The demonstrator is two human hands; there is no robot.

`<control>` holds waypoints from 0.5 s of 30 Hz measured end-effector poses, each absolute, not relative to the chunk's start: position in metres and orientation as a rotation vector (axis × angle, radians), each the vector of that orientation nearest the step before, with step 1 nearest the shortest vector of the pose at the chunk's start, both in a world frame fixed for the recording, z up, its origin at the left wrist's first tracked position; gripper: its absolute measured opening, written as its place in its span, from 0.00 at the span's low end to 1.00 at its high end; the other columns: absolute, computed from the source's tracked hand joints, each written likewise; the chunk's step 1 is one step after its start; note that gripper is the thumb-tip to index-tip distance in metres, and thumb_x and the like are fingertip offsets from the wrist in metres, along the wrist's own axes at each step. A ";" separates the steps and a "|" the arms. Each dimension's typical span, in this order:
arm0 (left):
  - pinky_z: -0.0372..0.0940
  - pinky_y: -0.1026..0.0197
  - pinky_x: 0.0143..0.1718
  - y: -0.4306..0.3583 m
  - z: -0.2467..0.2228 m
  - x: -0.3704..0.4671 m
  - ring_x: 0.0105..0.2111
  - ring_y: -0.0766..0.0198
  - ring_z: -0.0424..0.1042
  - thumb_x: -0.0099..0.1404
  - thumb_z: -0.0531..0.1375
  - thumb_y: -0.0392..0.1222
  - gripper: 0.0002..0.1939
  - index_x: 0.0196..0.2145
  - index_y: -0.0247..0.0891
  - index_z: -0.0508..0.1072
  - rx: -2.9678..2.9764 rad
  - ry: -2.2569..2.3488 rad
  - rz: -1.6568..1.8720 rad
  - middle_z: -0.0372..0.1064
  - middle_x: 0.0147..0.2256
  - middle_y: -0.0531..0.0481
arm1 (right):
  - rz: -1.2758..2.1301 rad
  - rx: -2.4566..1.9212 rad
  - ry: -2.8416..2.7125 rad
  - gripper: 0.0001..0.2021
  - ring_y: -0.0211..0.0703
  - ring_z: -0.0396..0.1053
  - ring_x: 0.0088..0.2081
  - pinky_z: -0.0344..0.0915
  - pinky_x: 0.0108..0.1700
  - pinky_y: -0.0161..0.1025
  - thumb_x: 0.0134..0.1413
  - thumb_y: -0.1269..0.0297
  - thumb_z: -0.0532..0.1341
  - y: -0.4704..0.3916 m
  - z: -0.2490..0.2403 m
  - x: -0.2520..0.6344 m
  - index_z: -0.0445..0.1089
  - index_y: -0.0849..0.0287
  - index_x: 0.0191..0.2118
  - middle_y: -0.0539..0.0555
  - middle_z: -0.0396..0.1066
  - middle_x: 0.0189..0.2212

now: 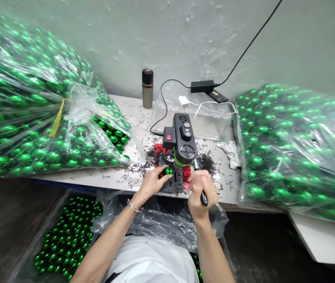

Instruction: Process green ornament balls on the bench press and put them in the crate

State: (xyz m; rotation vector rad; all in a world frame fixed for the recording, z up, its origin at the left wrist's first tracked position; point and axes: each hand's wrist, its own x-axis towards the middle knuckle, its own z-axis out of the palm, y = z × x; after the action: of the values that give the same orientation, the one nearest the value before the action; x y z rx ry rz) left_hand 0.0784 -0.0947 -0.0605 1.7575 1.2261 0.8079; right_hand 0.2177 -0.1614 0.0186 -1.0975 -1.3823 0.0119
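Between the thumb and fingers of my left hand (152,181) is a shiny green ball (169,170), held at the front of a small black bench machine (185,137). My right hand (202,192) is wrapped round the machine's lever handle (204,199), whose black tip sticks out below the fist. The machine has two round vents, buttons and a box with a red switch (169,137). Its dark base plate (171,186) stands on a red mat (186,173). Small black slivers (207,163) are scattered around it.
Clear plastic bags of green balls stand on the table at left (32,118) and right (291,149). Below the table edge is a bin of green balls (67,232). Behind the machine are a bottle (147,89), a power adapter (204,86), a white plug (183,101) and cables.
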 end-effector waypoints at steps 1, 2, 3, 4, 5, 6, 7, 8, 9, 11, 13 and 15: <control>0.69 0.54 0.44 -0.095 -0.059 0.079 0.39 0.55 0.76 0.63 0.63 0.45 0.18 0.50 0.37 0.75 1.868 1.222 0.804 0.77 0.41 0.44 | 0.014 -1.095 -1.386 0.16 0.37 0.64 0.27 0.59 0.30 0.38 0.62 0.73 0.52 -0.161 0.018 0.218 0.59 0.57 0.22 0.48 0.63 0.22; 0.69 0.53 0.47 -0.095 -0.058 0.079 0.42 0.54 0.75 0.64 0.63 0.45 0.18 0.50 0.37 0.74 1.964 1.211 0.807 0.76 0.44 0.43 | 0.014 -1.093 -1.389 0.16 0.37 0.64 0.27 0.59 0.30 0.38 0.62 0.73 0.52 -0.162 0.018 0.218 0.60 0.57 0.22 0.49 0.64 0.23; 0.68 0.52 0.48 -0.095 -0.057 0.080 0.44 0.53 0.75 0.64 0.63 0.44 0.17 0.50 0.37 0.74 2.045 1.200 0.812 0.76 0.46 0.41 | 0.011 -1.094 -1.391 0.16 0.37 0.64 0.27 0.59 0.30 0.38 0.62 0.73 0.52 -0.162 0.018 0.218 0.60 0.57 0.22 0.49 0.64 0.23; 0.68 0.52 0.49 -0.095 -0.057 0.081 0.46 0.53 0.74 0.65 0.62 0.44 0.17 0.50 0.37 0.73 2.109 1.193 0.816 0.75 0.47 0.40 | 0.006 -1.095 -1.392 0.15 0.37 0.64 0.27 0.59 0.30 0.38 0.62 0.73 0.52 -0.162 0.019 0.218 0.60 0.57 0.23 0.49 0.64 0.23; 0.68 0.52 0.49 -0.095 -0.058 0.082 0.46 0.52 0.74 0.66 0.62 0.44 0.17 0.50 0.37 0.73 2.160 1.190 0.819 0.75 0.47 0.40 | 0.001 -1.096 -1.391 0.15 0.38 0.64 0.28 0.59 0.30 0.39 0.62 0.73 0.52 -0.162 0.019 0.218 0.61 0.57 0.23 0.49 0.64 0.24; 0.67 0.51 0.49 -0.096 -0.060 0.083 0.46 0.52 0.74 0.66 0.61 0.45 0.17 0.51 0.37 0.73 2.198 1.190 0.826 0.75 0.47 0.40 | -0.003 -1.097 -1.391 0.15 0.38 0.64 0.28 0.60 0.30 0.39 0.62 0.73 0.52 -0.162 0.019 0.218 0.61 0.57 0.23 0.49 0.65 0.24; 0.67 0.51 0.50 -0.096 -0.062 0.084 0.46 0.52 0.74 0.66 0.61 0.45 0.17 0.50 0.37 0.73 2.227 1.192 0.840 0.75 0.46 0.40 | -0.006 -1.097 -1.390 0.15 0.38 0.64 0.27 0.60 0.30 0.38 0.62 0.73 0.52 -0.162 0.019 0.218 0.61 0.57 0.23 0.49 0.65 0.24; 0.66 0.50 0.50 -0.097 -0.065 0.085 0.46 0.52 0.73 0.66 0.62 0.46 0.17 0.50 0.37 0.73 2.247 1.196 0.863 0.75 0.46 0.40 | -0.007 -1.099 -1.389 0.15 0.38 0.64 0.27 0.59 0.30 0.38 0.62 0.73 0.52 -0.162 0.019 0.218 0.61 0.57 0.23 0.49 0.65 0.24; 0.65 0.49 0.50 -0.097 -0.068 0.087 0.46 0.52 0.72 0.66 0.62 0.47 0.17 0.50 0.38 0.73 2.258 1.203 0.892 0.75 0.46 0.41 | -0.007 -1.098 -1.389 0.15 0.38 0.64 0.27 0.59 0.29 0.38 0.62 0.73 0.52 -0.162 0.018 0.218 0.61 0.57 0.23 0.49 0.65 0.24; 0.64 0.48 0.50 -0.099 -0.073 0.088 0.46 0.52 0.71 0.66 0.62 0.48 0.17 0.50 0.39 0.73 2.262 1.219 0.953 0.74 0.46 0.41 | -0.012 -1.089 -1.397 0.15 0.38 0.64 0.27 0.59 0.29 0.38 0.61 0.73 0.52 -0.162 0.016 0.218 0.60 0.57 0.23 0.49 0.64 0.23; 0.63 0.49 0.50 -0.100 -0.078 0.089 0.46 0.52 0.71 0.66 0.62 0.49 0.17 0.50 0.39 0.73 2.256 1.228 0.996 0.74 0.46 0.41 | -0.028 -1.077 -1.410 0.15 0.38 0.64 0.27 0.59 0.30 0.38 0.61 0.74 0.52 -0.162 0.012 0.219 0.59 0.56 0.23 0.48 0.63 0.22; 0.62 0.49 0.49 -0.100 -0.080 0.090 0.46 0.52 0.70 0.66 0.62 0.49 0.17 0.49 0.38 0.73 2.258 1.226 1.013 0.74 0.46 0.41 | -0.053 -1.061 -1.423 0.14 0.37 0.63 0.27 0.60 0.30 0.38 0.61 0.75 0.51 -0.161 0.005 0.220 0.59 0.56 0.24 0.48 0.62 0.22</control>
State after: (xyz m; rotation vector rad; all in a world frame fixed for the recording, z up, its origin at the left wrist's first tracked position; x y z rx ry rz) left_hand 0.0899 -0.1003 -0.0803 2.2583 1.2261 1.0129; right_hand 0.2203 -0.1609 0.0048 -1.0614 -1.4235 -0.0531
